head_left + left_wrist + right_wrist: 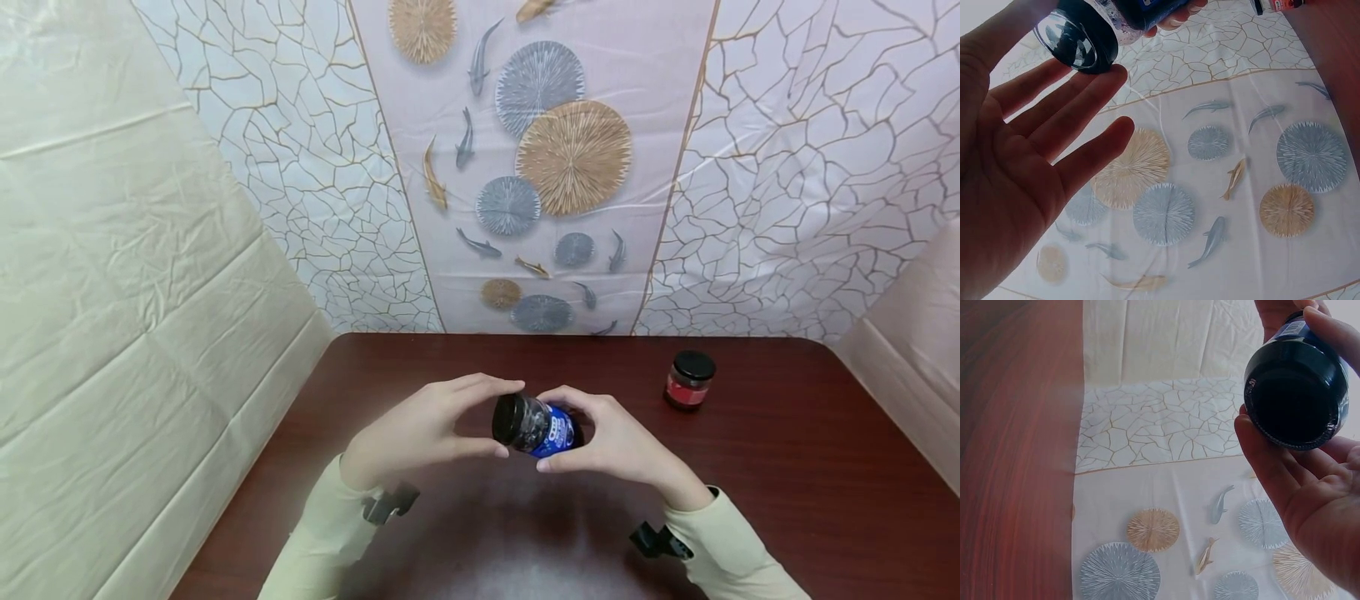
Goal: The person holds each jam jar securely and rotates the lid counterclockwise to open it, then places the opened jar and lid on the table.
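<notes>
A small glass jar [553,428] with a blue label is held tilted above the table, its black lid [510,418] pointing left. My right hand [611,437] grips the jar's body, thumb below and fingers over the top. From the left, my left hand [431,425] has its thumb and fingertips at the lid's rim, with a gap between palm and lid. Its last fingers stretch out loosely in the left wrist view. In the right wrist view the jar's dark round base [1294,403] faces the camera, and the lid end is hidden.
A second jar [687,381], with a black lid and red label, stands upright at the back right of the dark brown table [780,433]. Patterned cloth [570,158] hangs behind the table, and pale cloth [150,333] hangs at the left side.
</notes>
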Action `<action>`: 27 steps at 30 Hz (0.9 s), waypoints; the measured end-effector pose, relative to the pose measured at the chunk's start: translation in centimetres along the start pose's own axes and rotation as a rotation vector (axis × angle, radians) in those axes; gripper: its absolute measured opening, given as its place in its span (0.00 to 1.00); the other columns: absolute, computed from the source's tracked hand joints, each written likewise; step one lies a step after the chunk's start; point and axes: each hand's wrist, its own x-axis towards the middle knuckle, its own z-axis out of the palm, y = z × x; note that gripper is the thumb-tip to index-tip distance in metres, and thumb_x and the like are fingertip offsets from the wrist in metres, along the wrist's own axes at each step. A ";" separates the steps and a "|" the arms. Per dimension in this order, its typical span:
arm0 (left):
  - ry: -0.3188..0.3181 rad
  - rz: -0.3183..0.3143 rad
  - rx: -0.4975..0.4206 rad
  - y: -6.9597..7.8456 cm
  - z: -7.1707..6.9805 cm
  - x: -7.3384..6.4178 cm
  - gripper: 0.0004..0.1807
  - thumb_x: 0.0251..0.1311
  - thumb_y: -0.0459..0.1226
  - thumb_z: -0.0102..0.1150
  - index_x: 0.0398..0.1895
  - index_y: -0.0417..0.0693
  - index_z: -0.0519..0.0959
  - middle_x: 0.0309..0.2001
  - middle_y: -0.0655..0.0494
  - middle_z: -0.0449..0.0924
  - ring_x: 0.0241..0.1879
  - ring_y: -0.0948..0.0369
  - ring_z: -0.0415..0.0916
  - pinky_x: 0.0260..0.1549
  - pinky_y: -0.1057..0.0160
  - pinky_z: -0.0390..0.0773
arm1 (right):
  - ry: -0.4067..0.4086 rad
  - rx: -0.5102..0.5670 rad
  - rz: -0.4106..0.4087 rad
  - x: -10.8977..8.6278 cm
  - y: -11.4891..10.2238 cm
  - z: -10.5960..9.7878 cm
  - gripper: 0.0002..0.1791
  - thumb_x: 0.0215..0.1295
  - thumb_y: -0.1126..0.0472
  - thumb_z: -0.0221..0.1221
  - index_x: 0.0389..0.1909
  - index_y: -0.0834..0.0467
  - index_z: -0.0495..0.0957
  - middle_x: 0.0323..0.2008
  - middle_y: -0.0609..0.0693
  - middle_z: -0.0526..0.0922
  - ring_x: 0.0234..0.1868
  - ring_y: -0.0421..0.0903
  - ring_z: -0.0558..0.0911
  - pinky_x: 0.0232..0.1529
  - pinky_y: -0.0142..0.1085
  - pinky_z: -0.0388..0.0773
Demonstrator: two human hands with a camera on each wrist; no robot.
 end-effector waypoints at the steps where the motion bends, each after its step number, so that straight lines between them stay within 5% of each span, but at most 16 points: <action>1: -0.002 -0.013 -0.001 0.0 0.0 0.0 0.37 0.60 0.55 0.69 0.72 0.59 0.70 0.65 0.66 0.74 0.63 0.70 0.70 0.62 0.64 0.72 | -0.001 0.001 0.001 0.0 0.0 0.0 0.33 0.53 0.55 0.76 0.60 0.45 0.75 0.51 0.47 0.82 0.47 0.49 0.83 0.46 0.37 0.84; 15: 0.033 -0.155 -0.019 -0.1 0.0 -0.4 0.33 0.59 0.64 0.62 0.64 0.63 0.75 0.54 0.71 0.80 0.54 0.70 0.77 0.56 0.64 0.77 | 0.012 -0.030 -0.017 0.1 0.2 0.2 0.32 0.52 0.52 0.77 0.59 0.44 0.76 0.50 0.46 0.83 0.47 0.47 0.84 0.45 0.38 0.84; 27: 0.105 -0.228 -0.235 -0.5 -0.2 -0.4 0.31 0.57 0.56 0.69 0.63 0.63 0.76 0.48 0.75 0.82 0.47 0.73 0.80 0.51 0.64 0.80 | 0.015 -0.027 -0.011 0.0 0.2 0.0 0.32 0.52 0.55 0.77 0.58 0.46 0.76 0.49 0.46 0.83 0.46 0.47 0.84 0.46 0.38 0.84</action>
